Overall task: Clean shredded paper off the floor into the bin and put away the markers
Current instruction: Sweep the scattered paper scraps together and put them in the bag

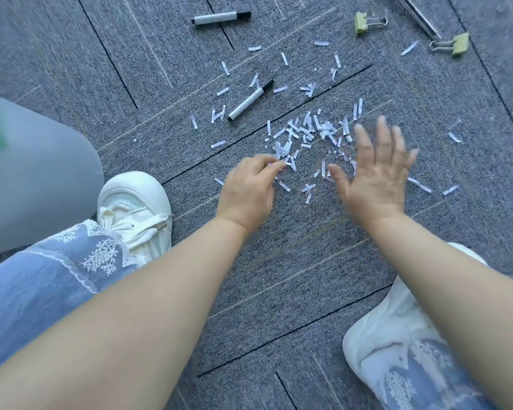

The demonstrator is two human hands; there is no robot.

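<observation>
— Grey carpet tiles fill the frame; the bin sits at left.

— Progress?

— Early, I judge. Paper is scattered at centre; two markers lie above, untouched.

— Hands?

— Left hand pinches shreds; right hand is spread flat and blurred over the pile. Two clips lie upper right.

- The left hand is low, palm down, fingers curled together in a pinch.
- The right hand is flat, fingers spread, motion-blurred.
</observation>
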